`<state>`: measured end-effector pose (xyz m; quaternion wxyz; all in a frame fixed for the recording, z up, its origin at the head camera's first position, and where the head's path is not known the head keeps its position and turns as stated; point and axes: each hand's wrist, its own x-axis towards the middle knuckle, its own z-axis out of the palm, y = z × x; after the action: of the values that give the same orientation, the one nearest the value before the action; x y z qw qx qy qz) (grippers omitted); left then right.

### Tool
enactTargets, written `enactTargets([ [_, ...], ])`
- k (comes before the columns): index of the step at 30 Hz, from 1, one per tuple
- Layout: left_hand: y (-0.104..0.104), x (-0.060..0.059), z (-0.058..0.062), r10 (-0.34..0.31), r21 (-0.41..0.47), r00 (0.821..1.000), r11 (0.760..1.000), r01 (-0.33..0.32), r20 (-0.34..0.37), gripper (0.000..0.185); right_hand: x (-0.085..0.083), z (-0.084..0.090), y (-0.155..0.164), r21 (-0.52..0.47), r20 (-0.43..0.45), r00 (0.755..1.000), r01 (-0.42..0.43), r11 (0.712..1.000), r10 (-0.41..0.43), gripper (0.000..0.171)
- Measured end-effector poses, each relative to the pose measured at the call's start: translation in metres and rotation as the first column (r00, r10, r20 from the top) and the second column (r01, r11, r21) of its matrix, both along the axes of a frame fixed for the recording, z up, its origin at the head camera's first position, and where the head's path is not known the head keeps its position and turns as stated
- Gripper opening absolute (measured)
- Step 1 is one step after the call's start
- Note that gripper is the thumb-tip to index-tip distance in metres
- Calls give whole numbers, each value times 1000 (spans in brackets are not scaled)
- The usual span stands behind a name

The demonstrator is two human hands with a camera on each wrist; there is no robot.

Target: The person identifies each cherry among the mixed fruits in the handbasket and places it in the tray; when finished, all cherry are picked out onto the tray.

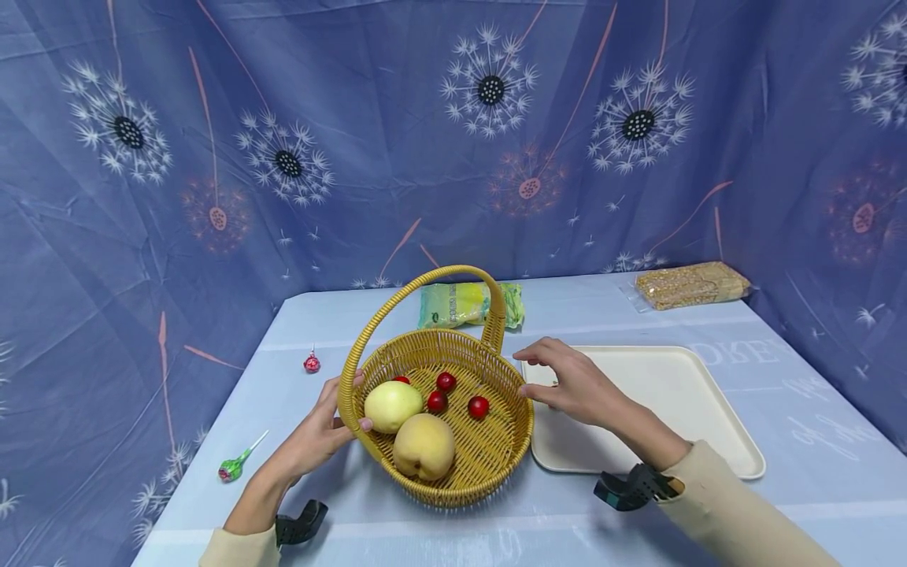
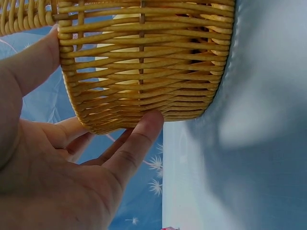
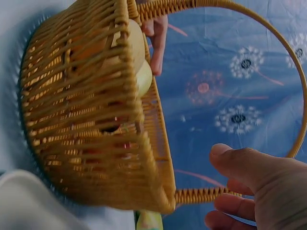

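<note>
A yellow wicker basket [image 1: 524,429] with a tall arched handle stands at the middle of the table. Inside lie a smooth pale-green fruit [image 1: 393,405], a peach [image 1: 423,447] and several dark red cherries [image 1: 478,407]. My left hand [image 1: 320,429] grips the basket's left side, its thumb at the rim by the handle's foot. In the left wrist view, the fingers of that hand press the woven outer wall. Beside the right rim hovers my right hand [image 1: 577,386], thumb and fingers apart, nothing between them; it partly covers a cream tray [image 1: 680,394].
A green-topped lollipop [image 1: 231,469] and a small red-wrapped one [image 1: 312,363] lie on the left of the table. Behind the basket is a green and yellow packet [image 1: 453,305]. At the back right rests a clear bag of tan food [image 1: 690,285]. Blue dandelion-print curtains [image 1: 397,142] surround the table.
</note>
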<state>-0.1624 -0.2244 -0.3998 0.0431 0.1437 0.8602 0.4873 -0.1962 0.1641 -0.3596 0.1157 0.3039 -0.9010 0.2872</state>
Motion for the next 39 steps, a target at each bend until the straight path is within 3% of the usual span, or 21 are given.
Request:
enactTargets([
  [12,0,0,-1,-6,20,1000,1000,5,26,75,-8,3,-29,54,67,990,-129,990,125,49],
  [22,-1,0,0,-18,29,1000,999,18,5,73,-17,-5,-51,142,133,978,-181,973,162,47],
  [30,-1,1,1,-23,35,1000,999,22,19,75,-20,-16,-64,245,175,966,-228,942,188,50],
  [34,-1,1,1,-20,28,999,999,19,27,74,-22,-20,-68,308,148,967,-242,920,206,50],
  [39,-1,1,1,-18,28,999,999,18,27,74,-25,-21,-75,392,163,971,-226,892,174,50],
])
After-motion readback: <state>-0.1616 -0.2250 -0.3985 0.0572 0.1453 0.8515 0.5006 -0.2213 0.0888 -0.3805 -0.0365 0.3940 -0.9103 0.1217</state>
